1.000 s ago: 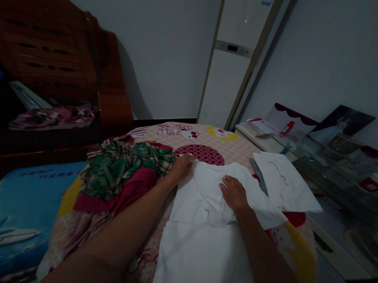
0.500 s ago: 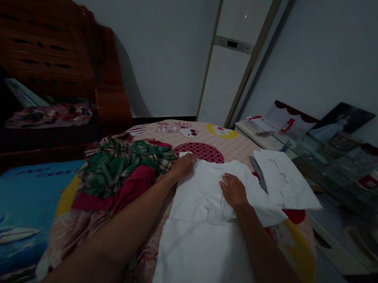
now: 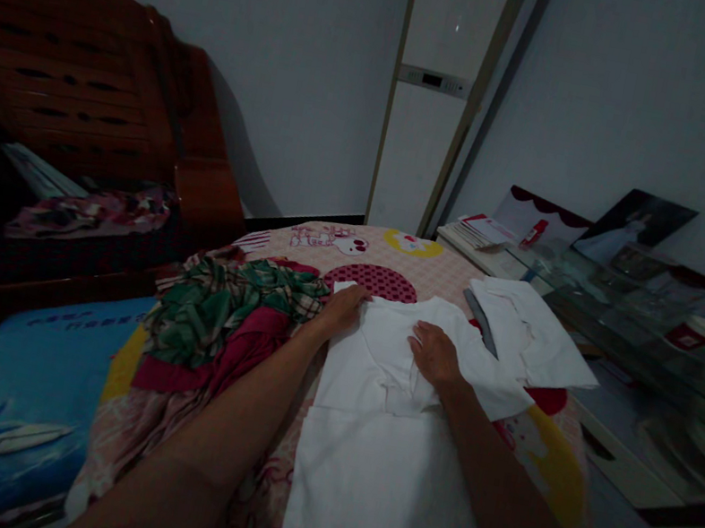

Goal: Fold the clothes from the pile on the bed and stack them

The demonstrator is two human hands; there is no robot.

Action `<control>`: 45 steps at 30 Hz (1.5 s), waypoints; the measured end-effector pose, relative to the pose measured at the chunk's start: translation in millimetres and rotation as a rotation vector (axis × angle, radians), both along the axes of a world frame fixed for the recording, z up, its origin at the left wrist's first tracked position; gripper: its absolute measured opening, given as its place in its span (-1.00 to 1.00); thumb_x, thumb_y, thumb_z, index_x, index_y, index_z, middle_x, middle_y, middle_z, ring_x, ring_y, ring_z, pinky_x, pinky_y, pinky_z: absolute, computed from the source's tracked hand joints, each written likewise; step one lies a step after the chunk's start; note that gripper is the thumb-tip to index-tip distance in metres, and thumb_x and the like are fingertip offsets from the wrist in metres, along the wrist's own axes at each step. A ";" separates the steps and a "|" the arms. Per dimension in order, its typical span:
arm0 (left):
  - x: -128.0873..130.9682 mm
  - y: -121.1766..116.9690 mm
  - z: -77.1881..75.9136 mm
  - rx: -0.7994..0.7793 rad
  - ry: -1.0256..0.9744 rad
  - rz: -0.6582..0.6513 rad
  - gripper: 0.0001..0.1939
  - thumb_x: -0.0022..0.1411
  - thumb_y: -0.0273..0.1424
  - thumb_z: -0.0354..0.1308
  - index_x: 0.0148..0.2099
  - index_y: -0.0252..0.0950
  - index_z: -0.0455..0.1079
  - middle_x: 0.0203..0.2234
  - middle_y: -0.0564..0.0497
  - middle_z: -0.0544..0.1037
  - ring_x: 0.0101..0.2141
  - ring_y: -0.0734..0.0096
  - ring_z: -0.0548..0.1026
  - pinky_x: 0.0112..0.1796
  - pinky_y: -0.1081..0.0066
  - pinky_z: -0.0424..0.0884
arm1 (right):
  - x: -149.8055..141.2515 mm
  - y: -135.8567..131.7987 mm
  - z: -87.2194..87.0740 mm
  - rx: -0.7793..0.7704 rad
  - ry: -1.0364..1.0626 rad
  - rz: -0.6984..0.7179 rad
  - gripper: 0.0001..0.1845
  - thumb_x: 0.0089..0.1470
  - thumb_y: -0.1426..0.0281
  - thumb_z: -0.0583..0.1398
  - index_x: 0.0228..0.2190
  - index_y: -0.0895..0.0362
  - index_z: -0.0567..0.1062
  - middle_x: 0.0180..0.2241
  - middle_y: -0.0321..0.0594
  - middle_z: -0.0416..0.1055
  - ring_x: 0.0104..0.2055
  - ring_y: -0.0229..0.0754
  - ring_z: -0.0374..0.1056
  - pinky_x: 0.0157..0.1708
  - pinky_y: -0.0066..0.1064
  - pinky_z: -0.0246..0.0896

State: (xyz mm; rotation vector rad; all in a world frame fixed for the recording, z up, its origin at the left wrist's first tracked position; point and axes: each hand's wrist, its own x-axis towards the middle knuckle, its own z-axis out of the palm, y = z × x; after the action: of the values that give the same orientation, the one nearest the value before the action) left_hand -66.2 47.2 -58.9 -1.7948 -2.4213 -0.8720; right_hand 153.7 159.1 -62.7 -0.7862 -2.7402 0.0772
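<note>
A white T-shirt (image 3: 368, 367) lies partly folded on the round table, its lower part doubled up toward me. My left hand (image 3: 343, 310) is closed on the shirt's far left edge, beside the neckline. Over the middle of the shirt, my right hand (image 3: 436, 353) has its fingers bent around a raised fold of the cloth. Left of the shirt, close to my left forearm, is a heap of clothes with a green plaid garment (image 3: 199, 319) and a dark red garment (image 3: 226, 360). A folded white garment (image 3: 528, 331) rests beyond my right hand, with grey cloth under it.
A patterned pink tablecloth (image 3: 328, 246) covers the table. At the right stands a glass-topped cabinet (image 3: 629, 322) bearing a paper cup (image 3: 695, 334), papers and a photo. A wooden bench (image 3: 81, 98) is at the left, and a blue printed box-like thing (image 3: 15, 396) sits below.
Both hands stay at the same spots on the white T-shirt. The view has shifted very slightly; the clothes lie as before.
</note>
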 end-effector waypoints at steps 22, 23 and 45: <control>0.8 -1.8 1.2 0.021 -0.011 -0.026 -0.51 0.15 -0.71 -0.14 -0.02 -0.34 0.49 -0.18 -0.17 0.49 -0.09 0.20 0.43 -0.03 0.25 0.41 | -0.6 2.1 -2.4 0.065 0.009 0.018 -0.71 0.23 0.41 0.14 -0.08 0.22 0.56 0.05 0.02 0.47 0.12 -0.05 0.37 0.16 -0.26 0.24; 1.1 -1.8 1.8 0.012 0.000 -0.022 -0.52 0.17 -0.70 -0.15 -0.01 -0.35 0.48 -0.16 -0.17 0.49 -0.09 0.20 0.43 -0.03 0.25 0.41 | -0.5 2.4 -3.1 0.063 0.007 0.018 -0.71 0.23 0.41 0.14 -0.07 0.22 0.56 0.06 0.03 0.47 0.13 -0.04 0.36 0.17 -0.26 0.23; 32.8 -3.6 -0.4 -0.176 0.172 -0.084 -0.34 0.33 -0.17 0.03 0.36 -0.40 0.05 0.33 -0.38 0.09 0.31 -0.12 0.09 0.20 -0.05 0.15 | 5.6 10.2 8.8 0.007 0.047 0.026 -0.67 0.24 0.39 0.10 -0.05 0.21 0.54 0.06 0.01 0.47 0.10 -0.07 0.38 0.15 -0.27 0.21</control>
State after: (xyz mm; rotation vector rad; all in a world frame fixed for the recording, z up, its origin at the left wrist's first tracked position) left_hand -33.4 43.5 -59.4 -1.9516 -2.3945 -0.4969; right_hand 159.3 169.2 -53.9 -0.7374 -2.7054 0.0898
